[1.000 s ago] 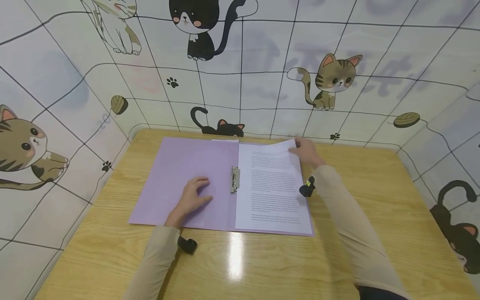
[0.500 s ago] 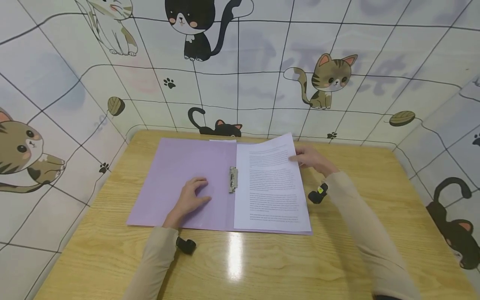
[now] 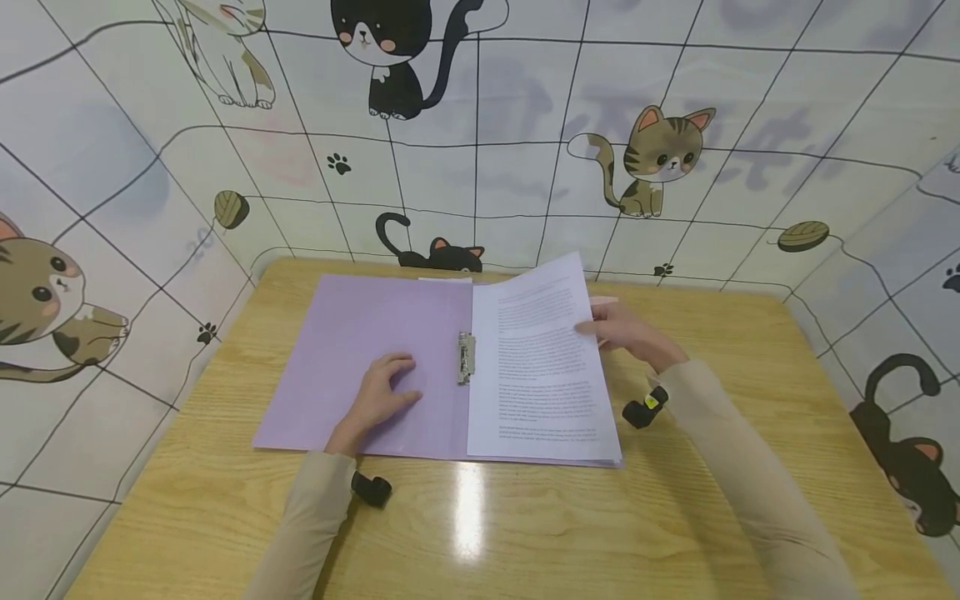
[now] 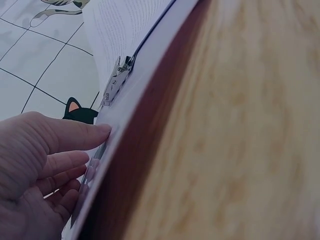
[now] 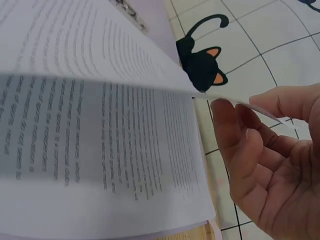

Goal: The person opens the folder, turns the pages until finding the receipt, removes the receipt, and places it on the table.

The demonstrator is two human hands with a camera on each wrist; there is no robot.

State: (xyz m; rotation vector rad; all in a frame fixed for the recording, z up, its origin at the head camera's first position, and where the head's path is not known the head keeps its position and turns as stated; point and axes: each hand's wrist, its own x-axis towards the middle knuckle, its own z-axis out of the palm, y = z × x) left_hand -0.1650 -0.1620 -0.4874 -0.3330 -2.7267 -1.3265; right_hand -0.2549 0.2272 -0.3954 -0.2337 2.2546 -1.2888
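A purple folder [image 3: 360, 333] lies spread out on the wooden table. Its metal clip [image 3: 466, 358] sits beside the fold, next to printed paper on the right side. My right hand [image 3: 626, 329] pinches the right edge of the top sheet [image 3: 540, 350] between thumb and fingers. That sheet bows upward at its far right corner. In the right wrist view another printed page [image 5: 125, 145] shows beneath the raised one. My left hand [image 3: 381, 396] rests on the folder's left cover, fingers relaxed and spread; in the left wrist view its thumb [image 4: 95, 135] touches the cover near the clip.
The wooden table [image 3: 300, 533] reaches out in front and on both sides of the folder. A white wall covering [image 3: 517, 167] with cartoon cats and grid lines stands behind and at the sides. A white paper edge [image 3: 444, 279] peeks out past the folder's far side.
My right hand has moved from the far corner down along the sheet's right edge and slightly outward. The sheet's far right corner has risen. My left hand has stayed in place.
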